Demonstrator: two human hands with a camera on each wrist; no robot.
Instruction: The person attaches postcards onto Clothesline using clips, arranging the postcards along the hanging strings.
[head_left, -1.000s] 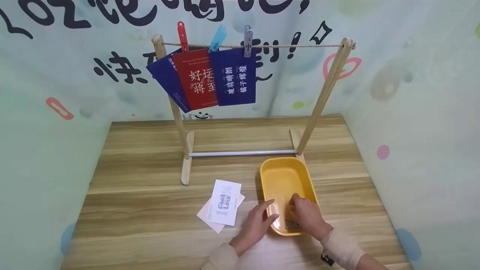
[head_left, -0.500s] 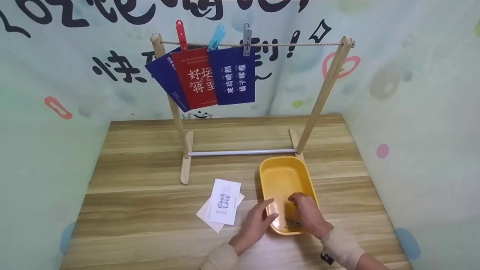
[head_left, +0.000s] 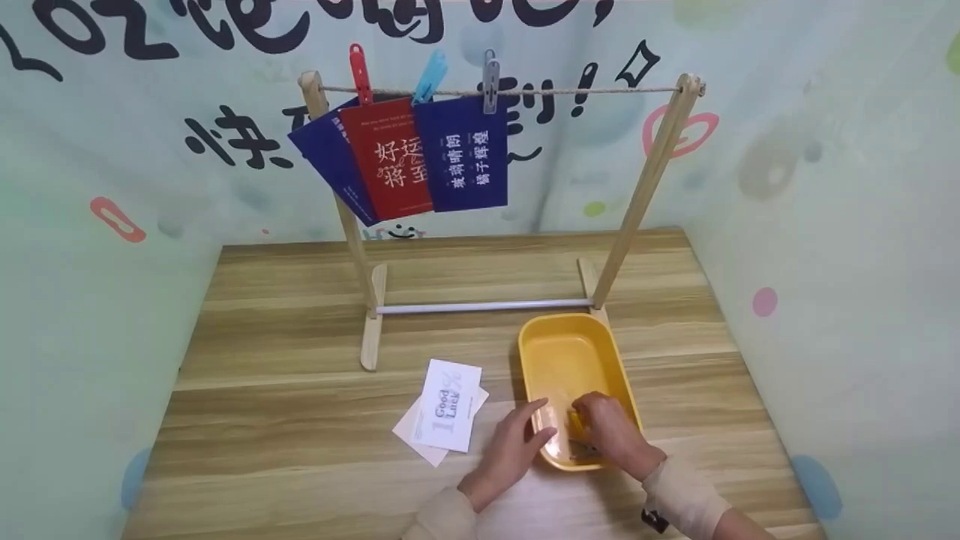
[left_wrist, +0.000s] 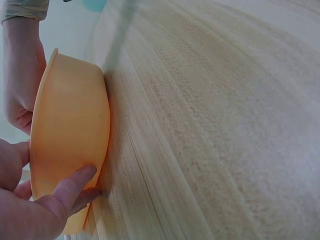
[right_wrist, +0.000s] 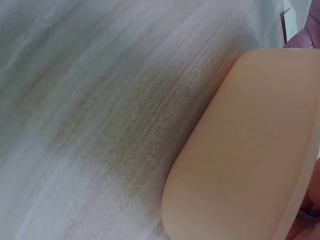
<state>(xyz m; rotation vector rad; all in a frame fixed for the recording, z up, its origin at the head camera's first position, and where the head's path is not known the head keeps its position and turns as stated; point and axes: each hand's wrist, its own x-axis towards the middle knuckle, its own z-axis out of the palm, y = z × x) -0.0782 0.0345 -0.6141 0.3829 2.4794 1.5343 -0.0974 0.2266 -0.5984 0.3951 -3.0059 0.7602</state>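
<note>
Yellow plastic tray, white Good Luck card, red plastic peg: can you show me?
Yellow plastic tray (head_left: pixel 566 364), head view: on its bare floor.
White Good Luck card (head_left: pixel 448 405), head view: its printed middle.
Red plastic peg (head_left: pixel 360 73), head view: its middle.

Left hand (head_left: pixel 511 444) and right hand (head_left: pixel 613 433) kept bare, with beige worn at both wrists
A pale beige, creased band (head_left: pixel 686 487) is wrapped around the right wrist, with forearm (head_left: pixel 742 526) exposed behind it and a small black device (head_left: pixel 655 520) carried at its underside; a similar beige covering (head_left: pixel 442 516) is worn at the left wrist, cut off by the head view's lower edge
</note>
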